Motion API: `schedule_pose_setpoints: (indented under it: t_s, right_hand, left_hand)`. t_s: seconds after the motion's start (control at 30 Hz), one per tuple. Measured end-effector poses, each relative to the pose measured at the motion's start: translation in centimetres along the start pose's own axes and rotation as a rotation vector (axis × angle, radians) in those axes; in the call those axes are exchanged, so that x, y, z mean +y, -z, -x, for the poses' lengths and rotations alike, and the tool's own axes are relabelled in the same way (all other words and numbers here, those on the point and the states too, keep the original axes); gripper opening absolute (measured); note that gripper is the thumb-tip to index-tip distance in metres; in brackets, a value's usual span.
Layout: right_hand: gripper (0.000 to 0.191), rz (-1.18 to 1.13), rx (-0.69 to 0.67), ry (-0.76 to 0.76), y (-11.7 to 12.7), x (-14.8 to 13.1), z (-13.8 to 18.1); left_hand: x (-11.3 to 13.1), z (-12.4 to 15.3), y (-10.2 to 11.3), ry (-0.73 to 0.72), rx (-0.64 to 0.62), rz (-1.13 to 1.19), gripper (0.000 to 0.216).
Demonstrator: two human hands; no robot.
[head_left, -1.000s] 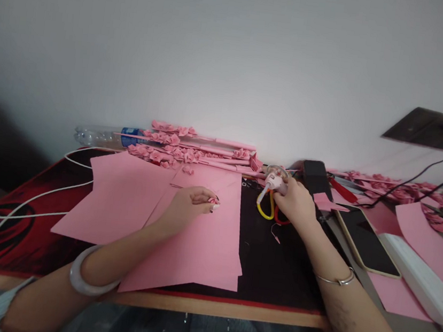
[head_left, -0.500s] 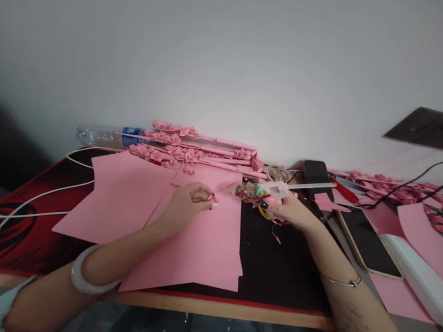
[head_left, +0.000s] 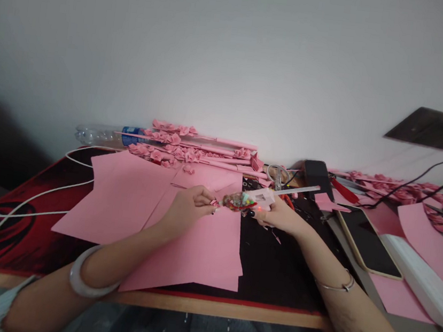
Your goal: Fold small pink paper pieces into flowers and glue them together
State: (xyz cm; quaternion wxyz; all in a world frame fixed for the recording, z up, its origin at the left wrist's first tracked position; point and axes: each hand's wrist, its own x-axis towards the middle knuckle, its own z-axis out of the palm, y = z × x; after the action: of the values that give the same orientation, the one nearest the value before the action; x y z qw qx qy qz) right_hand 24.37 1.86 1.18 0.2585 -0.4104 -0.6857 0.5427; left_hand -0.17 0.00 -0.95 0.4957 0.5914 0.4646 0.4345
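Between the fingertips of my left hand [head_left: 194,206] is pinched a small folded pink paper piece [head_left: 215,203]. My right hand [head_left: 280,213] is wrapped round a glue gun [head_left: 262,197] with a clear glue stick [head_left: 299,189] jutting from its back and a small red light showing. Colourful lumps cover the gun's front, and its nozzle points left, right at the paper piece; whether they touch I cannot tell. Beneath both hands lie pink paper sheets [head_left: 189,259].
Pink paper flowers on stems [head_left: 190,154] lie along the wall beside a plastic bottle [head_left: 100,135]. To the right are a phone [head_left: 369,241], a dark phone [head_left: 319,178], a white power strip [head_left: 426,277] and more paper flowers [head_left: 396,190]. White cables [head_left: 40,195] cross the left side.
My right hand has moved left with the glue gun, bringing its nozzle up to the pink paper piece. My left hand has shifted slightly, still pinching the piece.
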Motion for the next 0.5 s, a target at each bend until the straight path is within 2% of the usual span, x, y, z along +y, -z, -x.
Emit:
schedule_pose_setpoints:
  t_s: [0.17,0.5]
  right_hand:
    - [0.034,0.013,0.016,0.015,-0.16,0.02,-0.03]
    - [0.025,0.187,0.059,0.068,-0.56,-0.44,0.12]
  left_hand:
    - [0.09,0.13,-0.03,-0.014,0.002,-0.028,0.011]
    - [0.05,0.06,-0.01,-0.021,0.004,-0.066,0.011]
